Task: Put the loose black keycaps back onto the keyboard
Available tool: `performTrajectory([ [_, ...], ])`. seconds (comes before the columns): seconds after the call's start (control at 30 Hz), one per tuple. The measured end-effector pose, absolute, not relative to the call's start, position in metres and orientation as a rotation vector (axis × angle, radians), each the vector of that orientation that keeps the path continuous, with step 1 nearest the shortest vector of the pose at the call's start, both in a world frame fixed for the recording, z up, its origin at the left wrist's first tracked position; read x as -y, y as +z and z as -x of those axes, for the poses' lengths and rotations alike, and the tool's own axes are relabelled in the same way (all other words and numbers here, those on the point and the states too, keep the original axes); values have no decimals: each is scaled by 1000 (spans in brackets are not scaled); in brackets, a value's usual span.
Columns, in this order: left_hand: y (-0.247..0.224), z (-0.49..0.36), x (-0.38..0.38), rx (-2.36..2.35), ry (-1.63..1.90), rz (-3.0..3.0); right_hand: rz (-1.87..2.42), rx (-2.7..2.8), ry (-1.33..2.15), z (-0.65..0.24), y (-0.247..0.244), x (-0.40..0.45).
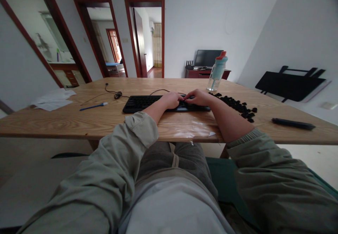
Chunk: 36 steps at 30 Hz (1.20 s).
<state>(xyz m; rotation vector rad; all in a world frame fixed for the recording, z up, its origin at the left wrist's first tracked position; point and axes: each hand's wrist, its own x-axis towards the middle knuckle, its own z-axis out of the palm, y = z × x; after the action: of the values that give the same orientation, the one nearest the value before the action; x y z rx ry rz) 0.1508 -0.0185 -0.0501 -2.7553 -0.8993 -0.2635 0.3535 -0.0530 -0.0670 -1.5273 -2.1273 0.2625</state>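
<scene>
A black keyboard (pixel 139 102) lies on the wooden table in front of me, its cable running off behind it. Over its right half, my left hand (pixel 171 100) is closed, with the fingertips bent down onto the key area. Meeting it from the other side, my right hand (pixel 198 97) is closed too, thumb and fingers pinched close to the left fingertips. Whatever is between the fingers is too small and covered to make out. Just right of the right hand spreads a pile of loose black keycaps (pixel 236 105).
A clear bottle with a red and teal top (pixel 218 70) stands behind the keycaps. A blue brush (pixel 92 107), a coiled cable (pixel 117 95) and white paper (pixel 54 98) lie left. A long black object (pixel 293 124) rests at the right. Clear plastic film (pixel 194 129) covers the table's front edge.
</scene>
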Motion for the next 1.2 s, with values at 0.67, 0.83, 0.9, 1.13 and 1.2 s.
performTrajectory([
  [0.67, -43, -158, 48, 856, -70, 2551, 1563, 2147, 167, -354, -72, 57],
  [0.83, -46, -160, 48, 866, -64, 2550, 1553, 2174, 64, -351, -76, 55],
  [0.9, -45, -160, 50, 845, -60, 2550, 1540, 2174, 52, -350, -78, 56],
  [1.13, -41, -153, 44, 919, -192, 2591, 1445, 1941, 142, -355, -78, 62],
  [1.2, -41, -150, 40, 992, -248, 2578, 1446, 1880, 132, -357, -78, 63],
])
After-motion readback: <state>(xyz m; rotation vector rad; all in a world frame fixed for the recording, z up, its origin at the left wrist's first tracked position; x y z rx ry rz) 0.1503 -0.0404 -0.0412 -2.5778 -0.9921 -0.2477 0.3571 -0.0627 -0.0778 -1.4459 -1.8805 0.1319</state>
